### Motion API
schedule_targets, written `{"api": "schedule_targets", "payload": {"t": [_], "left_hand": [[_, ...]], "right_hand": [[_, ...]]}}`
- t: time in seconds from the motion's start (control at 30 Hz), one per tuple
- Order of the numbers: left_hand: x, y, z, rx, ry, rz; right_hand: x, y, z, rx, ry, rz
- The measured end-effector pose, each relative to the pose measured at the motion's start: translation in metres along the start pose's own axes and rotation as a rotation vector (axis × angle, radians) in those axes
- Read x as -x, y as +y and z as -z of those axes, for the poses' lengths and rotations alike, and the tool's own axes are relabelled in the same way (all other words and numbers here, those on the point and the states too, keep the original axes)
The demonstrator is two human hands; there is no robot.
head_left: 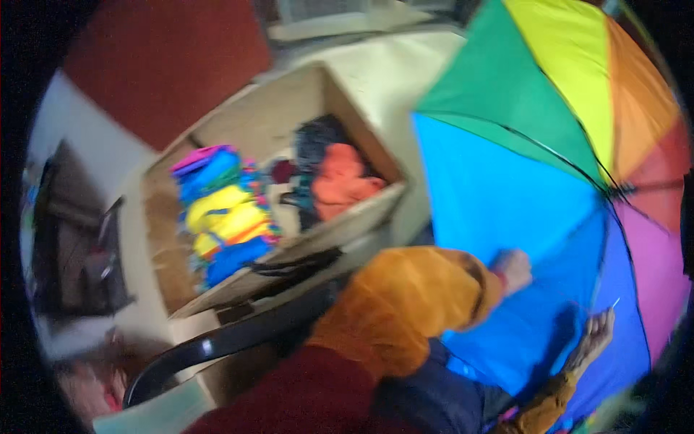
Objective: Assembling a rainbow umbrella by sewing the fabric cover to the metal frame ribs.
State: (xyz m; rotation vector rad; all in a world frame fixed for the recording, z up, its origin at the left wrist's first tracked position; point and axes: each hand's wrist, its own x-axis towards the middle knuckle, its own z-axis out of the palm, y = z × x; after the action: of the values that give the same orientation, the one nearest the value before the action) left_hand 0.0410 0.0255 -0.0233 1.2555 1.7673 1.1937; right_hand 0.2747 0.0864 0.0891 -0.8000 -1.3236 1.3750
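Observation:
A large rainbow umbrella [499, 184] lies spread on the right, its inner side with dark ribs and a central hub [620, 194] towards me. My left hand [515, 269], coming out of an orange sleeve, is curled closed against the blue panel. It is blurred, and whatever its fingers grip is hidden. Lower right, my right hand [594, 336] is in front of the blue and violet panels with fingers pinched together. From its fingertips sticks a thin, pale needle-like piece [616, 304], too small to make out clearly.
Left of the umbrella stands an open cardboard box [163, 249] with a rainbow-coloured fabric bundle [228, 217] and black and orange-red fabric [343, 181]. A curved black chair arm [206, 349] runs in front of the box. A dark red panel [170, 65] is behind it.

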Motion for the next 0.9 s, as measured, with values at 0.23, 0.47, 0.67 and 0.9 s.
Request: {"api": "schedule_targets", "payload": {"t": [0.23,0.47,0.67,0.9], "left_hand": [[0.006,-0.016,0.034,0.573,-0.164,0.279],[0.006,-0.007,0.035,0.791,-0.204,0.425],[0.01,0.001,0.04,0.921,-0.115,0.526],[0.014,0.003,0.048,0.962,-0.13,0.471]], "right_hand": [[0.005,-0.036,0.004,0.249,0.276,-0.053],[0.003,0.083,-0.101,1.367,-0.27,0.232],[0.015,0.081,-0.125,1.522,-0.44,0.13],[0.017,0.072,-0.122,1.416,-0.527,0.128]]}}
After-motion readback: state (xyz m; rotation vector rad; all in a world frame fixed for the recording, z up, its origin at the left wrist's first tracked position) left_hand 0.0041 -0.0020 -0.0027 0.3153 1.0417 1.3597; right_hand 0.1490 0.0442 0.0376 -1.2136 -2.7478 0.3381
